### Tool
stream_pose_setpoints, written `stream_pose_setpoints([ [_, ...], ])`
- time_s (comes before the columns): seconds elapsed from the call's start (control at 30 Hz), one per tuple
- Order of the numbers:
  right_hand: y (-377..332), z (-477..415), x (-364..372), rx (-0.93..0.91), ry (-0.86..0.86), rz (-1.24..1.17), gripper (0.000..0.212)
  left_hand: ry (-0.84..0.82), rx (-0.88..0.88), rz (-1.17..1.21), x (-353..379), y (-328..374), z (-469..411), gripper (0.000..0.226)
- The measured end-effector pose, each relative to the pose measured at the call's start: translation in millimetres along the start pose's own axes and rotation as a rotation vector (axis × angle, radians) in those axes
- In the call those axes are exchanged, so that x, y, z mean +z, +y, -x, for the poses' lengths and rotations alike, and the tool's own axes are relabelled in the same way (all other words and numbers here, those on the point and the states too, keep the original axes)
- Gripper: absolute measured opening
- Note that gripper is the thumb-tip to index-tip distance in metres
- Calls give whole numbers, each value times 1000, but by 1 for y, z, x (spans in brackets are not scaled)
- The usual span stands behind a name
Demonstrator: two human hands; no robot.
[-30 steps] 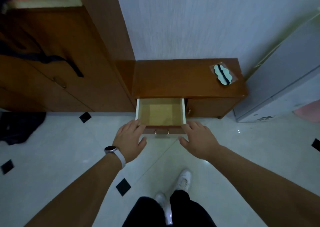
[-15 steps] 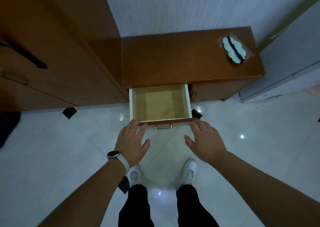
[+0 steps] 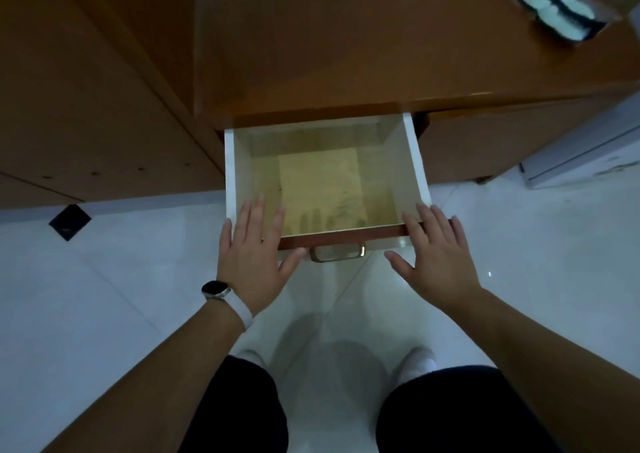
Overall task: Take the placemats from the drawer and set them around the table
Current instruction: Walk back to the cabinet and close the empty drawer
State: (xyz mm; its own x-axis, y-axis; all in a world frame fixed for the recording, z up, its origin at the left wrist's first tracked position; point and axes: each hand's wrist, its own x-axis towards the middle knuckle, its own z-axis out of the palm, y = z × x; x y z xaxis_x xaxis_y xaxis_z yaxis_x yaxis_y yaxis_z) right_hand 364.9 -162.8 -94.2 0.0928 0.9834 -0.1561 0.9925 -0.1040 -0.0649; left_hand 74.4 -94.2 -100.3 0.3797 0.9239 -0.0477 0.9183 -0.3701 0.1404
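**Both hands at the open drawer's front corners**

The drawer [image 3: 414, 162] stands pulled out of a low wooden cabinet [image 3: 346, 54]. A flat yellowish sheet [image 3: 322, 182] lies on its floor; whether it is a placemat cannot be told. The left hand [image 3: 252, 255], with a smartwatch [image 3: 215, 289] on its wrist, reaches over the front left corner. The right hand [image 3: 436, 258] lies over the front right corner. On both hands the fingers [image 3: 258, 210] are straight, spread apart and hold nothing. The brass handle [image 3: 337, 253] shows between the hands.

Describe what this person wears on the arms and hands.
Both forearms are bare to the frame edge, with no sleeves or gloves. The wrist of the left hand wears a smartwatch with a dark face and white band. The right hand and its wrist are bare; no rings show.
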Motion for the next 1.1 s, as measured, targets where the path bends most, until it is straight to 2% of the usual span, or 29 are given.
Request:
stream_pose_setpoints([
  [0.1,4,-16,24,-7,142,27,73,81,69,-41,16,-11,-11,75],
  [0.23,8,-39,44,-35,385,31,69,279,136,-105,29,-18,-25,69],
  [0.37,14,-62,51,-69,505,14,68,406,132,-123,38,-22,-44,69],
  [0.57,14,-96,54,-69,616,30,72,531,134,-169,41,-32,-75,70],
  [0.8,11,-122,47,-59,596,37,75,583,16,-210,57,-31,-90,65],
  [0.93,9,-134,49,-20,613,55,77,693,49,-215,75,-34,-101,61],
  [1.1,0,-147,66,36,708,-28,77,808,33,-185,88,-42,-116,68],
])
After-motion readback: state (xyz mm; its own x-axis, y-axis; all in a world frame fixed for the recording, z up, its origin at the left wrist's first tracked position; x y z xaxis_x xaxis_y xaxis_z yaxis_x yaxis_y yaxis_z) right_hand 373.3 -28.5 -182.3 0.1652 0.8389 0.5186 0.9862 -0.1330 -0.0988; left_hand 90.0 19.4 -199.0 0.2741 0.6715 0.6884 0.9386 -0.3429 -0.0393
